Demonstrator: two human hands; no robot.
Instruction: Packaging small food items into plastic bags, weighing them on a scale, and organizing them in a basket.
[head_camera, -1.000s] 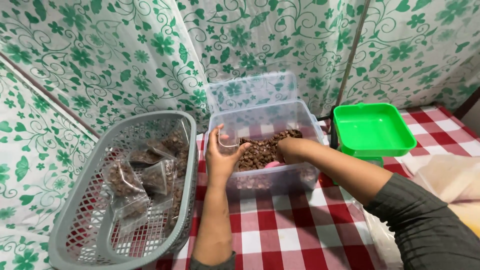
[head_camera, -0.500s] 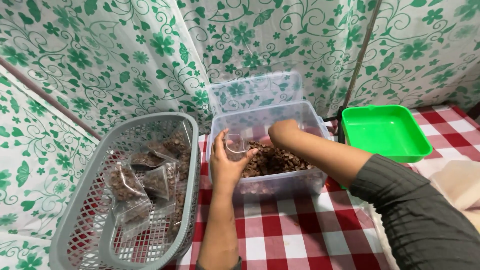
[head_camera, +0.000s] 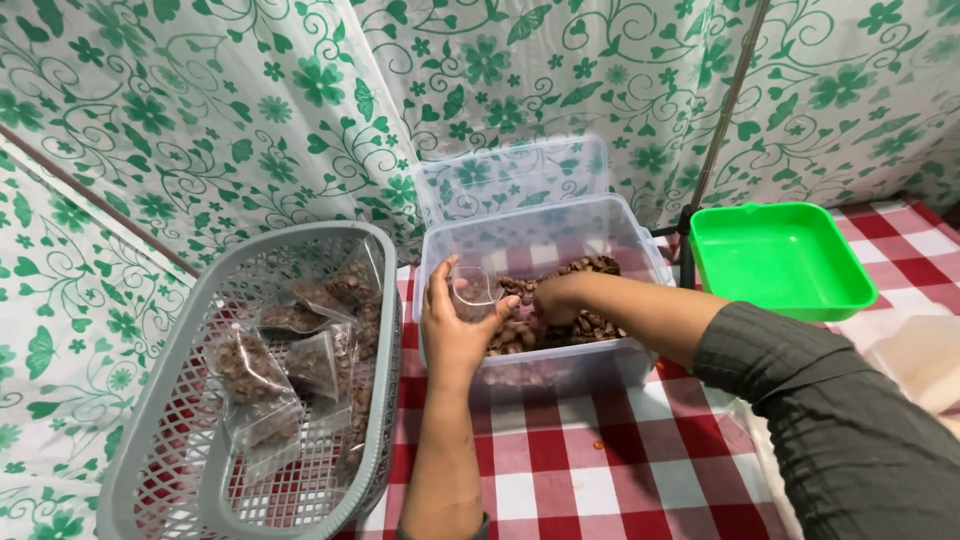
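Observation:
My left hand (head_camera: 455, 325) holds a small clear plastic bag (head_camera: 474, 289) open over the clear plastic tub (head_camera: 540, 232). The tub holds a heap of small brown nuts (head_camera: 585, 322). My right hand (head_camera: 553, 300) reaches into the tub from the right, fingers curled down among the nuts next to the bag; what it grips is hidden. My dark grey sleeve (head_camera: 830, 400) crosses the lower right.
A grey mesh basket (head_camera: 190, 400) at left holds several filled clear packets (head_camera: 245, 365). The tub's clear lid (head_camera: 515, 175) leans behind it against a green floral curtain. A green square tray (head_camera: 780, 255) sits at right on the red-checked cloth (head_camera: 600, 470).
My right hand has dipped back down into the nuts beside the bag. My left hand with the bag has stayed at the tub's left side. The view shifted slightly.

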